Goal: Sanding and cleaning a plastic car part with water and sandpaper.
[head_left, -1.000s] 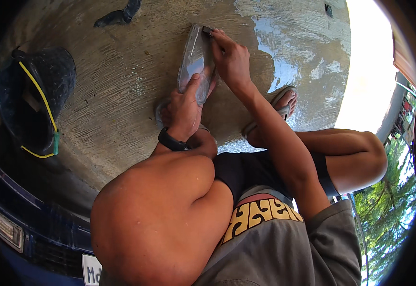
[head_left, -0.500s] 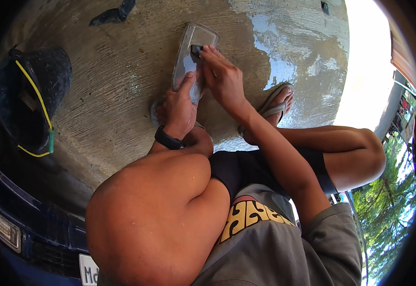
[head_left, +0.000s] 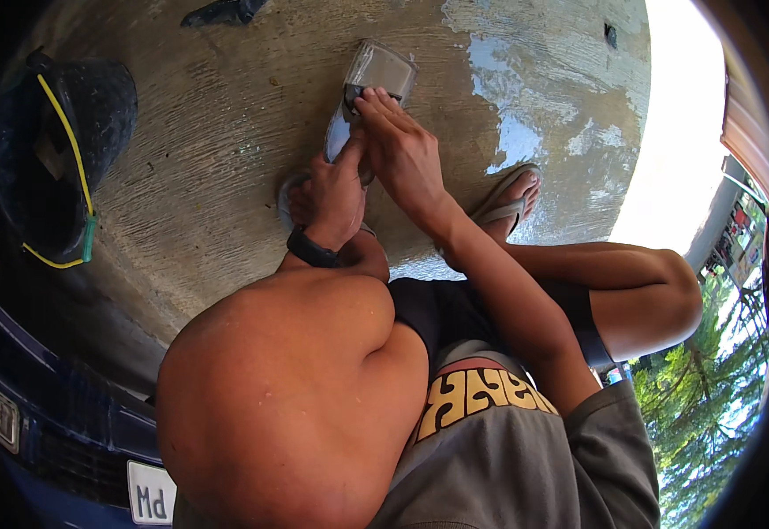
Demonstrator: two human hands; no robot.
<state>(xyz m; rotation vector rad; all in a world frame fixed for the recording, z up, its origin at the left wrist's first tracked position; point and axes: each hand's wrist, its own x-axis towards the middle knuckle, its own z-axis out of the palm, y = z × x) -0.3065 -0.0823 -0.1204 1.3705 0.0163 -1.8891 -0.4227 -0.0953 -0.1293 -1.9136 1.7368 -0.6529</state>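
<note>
Right hand (head_left: pixel 409 160), grip unclear, has slid the dark block (head_left: pixel 350 94) along the clear case (head_left: pixel 384 70) clamped by the left hand (head_left: pixel 335 196).

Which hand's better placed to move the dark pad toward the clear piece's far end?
Right, I'd say: the right hand has its fingers on the dark pad, nearer the far end of the clear piece; the left hand grips the near end.

Yellow lettering (head_left: pixel 475 394) on grey shirt (head_left: pixel 490 463), dark letters (head_left: pixel 144 503) on white plate (head_left: pixel 150 476) (partly covered)
</note>
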